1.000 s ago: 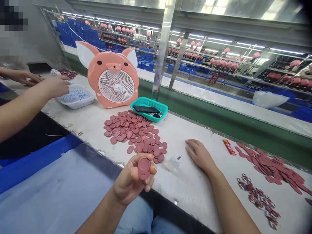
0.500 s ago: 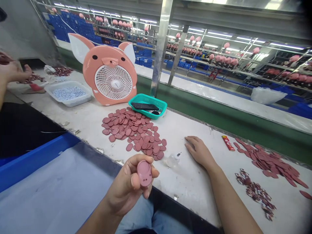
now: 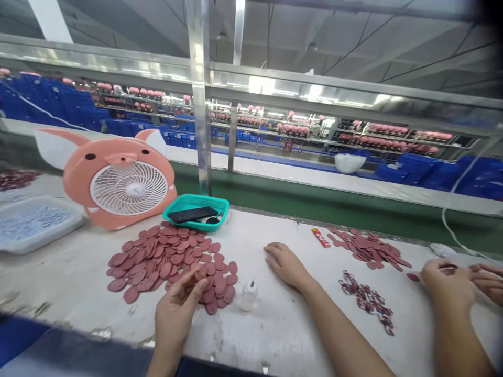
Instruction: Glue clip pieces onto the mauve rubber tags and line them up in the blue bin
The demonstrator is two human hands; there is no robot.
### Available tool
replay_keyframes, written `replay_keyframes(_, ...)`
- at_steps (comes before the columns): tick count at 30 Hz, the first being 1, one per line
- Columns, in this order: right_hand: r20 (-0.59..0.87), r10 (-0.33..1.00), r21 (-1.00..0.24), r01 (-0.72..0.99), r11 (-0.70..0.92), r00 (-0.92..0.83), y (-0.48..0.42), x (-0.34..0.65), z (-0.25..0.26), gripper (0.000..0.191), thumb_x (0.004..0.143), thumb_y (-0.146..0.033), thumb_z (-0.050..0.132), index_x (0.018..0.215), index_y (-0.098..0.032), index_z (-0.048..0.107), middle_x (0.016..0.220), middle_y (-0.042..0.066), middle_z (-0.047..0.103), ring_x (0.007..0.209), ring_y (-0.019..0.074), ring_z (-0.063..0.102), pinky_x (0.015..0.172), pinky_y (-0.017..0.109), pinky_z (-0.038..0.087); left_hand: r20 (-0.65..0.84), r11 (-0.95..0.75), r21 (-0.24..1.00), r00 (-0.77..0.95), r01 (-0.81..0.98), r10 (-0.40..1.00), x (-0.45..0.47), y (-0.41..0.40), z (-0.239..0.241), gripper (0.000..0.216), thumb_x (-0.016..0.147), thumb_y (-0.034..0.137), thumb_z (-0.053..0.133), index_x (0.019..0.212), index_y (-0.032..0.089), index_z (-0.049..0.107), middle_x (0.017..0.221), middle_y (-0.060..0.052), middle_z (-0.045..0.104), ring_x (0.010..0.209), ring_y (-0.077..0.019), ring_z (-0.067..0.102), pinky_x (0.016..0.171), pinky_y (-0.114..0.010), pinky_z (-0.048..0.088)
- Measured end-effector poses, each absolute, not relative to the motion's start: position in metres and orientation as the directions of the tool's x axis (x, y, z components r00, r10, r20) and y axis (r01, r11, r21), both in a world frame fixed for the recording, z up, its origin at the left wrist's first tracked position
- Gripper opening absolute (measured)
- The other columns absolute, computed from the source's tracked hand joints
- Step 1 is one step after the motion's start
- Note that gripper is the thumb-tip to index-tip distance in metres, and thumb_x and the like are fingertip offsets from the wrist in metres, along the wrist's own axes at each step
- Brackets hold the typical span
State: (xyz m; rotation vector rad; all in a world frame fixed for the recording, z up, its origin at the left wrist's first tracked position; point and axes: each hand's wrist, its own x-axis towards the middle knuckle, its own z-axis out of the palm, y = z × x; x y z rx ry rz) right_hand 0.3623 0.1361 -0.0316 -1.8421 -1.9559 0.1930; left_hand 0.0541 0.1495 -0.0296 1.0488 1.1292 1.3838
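Note:
My left hand (image 3: 178, 303) is at the front edge of a heap of dull-red oval discs (image 3: 157, 256), thumb and fingers pinched on one oval disc (image 3: 202, 272). Part of that disc hides behind the fingertips. My right hand (image 3: 286, 264) lies flat on the white table (image 3: 251, 235), fingers stretched out and holding nothing. Between my two hands stands a small clear bottle (image 3: 249, 296) with a dark needle tip.
Behind the heap are a pig-shaped fan (image 3: 126, 183) and a green basket (image 3: 196, 225) with a phone. A white tray (image 3: 39, 225) is left. Right are a red-yellow wrapper (image 3: 321, 237), more discs (image 3: 369, 246), small shiny pieces (image 3: 367, 298) and another person's hands (image 3: 451, 283).
My left hand has gone from holding a disc up near my body to the heap. The view has turned right and up; another person's hands now show at right. My right hand still rests flat.

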Motion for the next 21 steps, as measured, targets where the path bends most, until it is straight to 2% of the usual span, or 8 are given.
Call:
replay_keyframes(7, 0.204, 0.979, -0.396, 0.914, 0.087, -0.005, 0.135, 0.359, -0.025, 0.032, 0.099, -0.036, 0.061, 0.127, -0.019, 0.061, 0.134, 0.010, 0.060, 0.119, 0.0255, 0.061, 0.101, 0.049, 0.052, 0.018, -0.020, 0.990, -0.014, -0.137, 1.000, 0.045, 0.148, -0.035, 0.058, 0.060, 0.051, 0.091, 0.105, 0.017, 0.078, 0.093, -0.009, 0.082, 0.089, -0.0284, 0.075, 0.075, -0.033, 0.062)
replay_keyframes(15, 0.183, 0.981, -0.379, 0.925, 0.016, 0.058, 0.139, 0.352, -0.021, 0.031, 0.099, -0.036, 0.061, 0.125, -0.019, 0.062, 0.132, 0.010, 0.062, 0.115, 0.0243, 0.063, 0.098, 0.047, 0.054, 0.045, -0.046, 0.993, -0.014, -0.111, 0.999, 0.046, 0.145, -0.036, 0.057, 0.062, 0.052, 0.090, 0.108, 0.019, 0.078, 0.092, -0.007, 0.082, 0.089, -0.0253, 0.073, 0.077, -0.029, 0.060)
replay_keyframes(21, 0.128, 0.984, -0.339, 0.938, -0.071, 0.121, 0.209, 0.352, 0.002, 0.031, 0.099, -0.037, 0.061, 0.125, -0.019, 0.062, 0.129, 0.010, 0.062, 0.110, 0.0227, 0.064, 0.094, 0.045, 0.056, 0.023, -0.022, 0.996, 0.016, -0.092, 1.000, 0.048, 0.149, -0.036, 0.059, 0.061, 0.052, 0.090, 0.109, 0.019, 0.078, 0.092, -0.008, 0.081, 0.084, -0.0257, 0.073, 0.074, -0.031, 0.061)
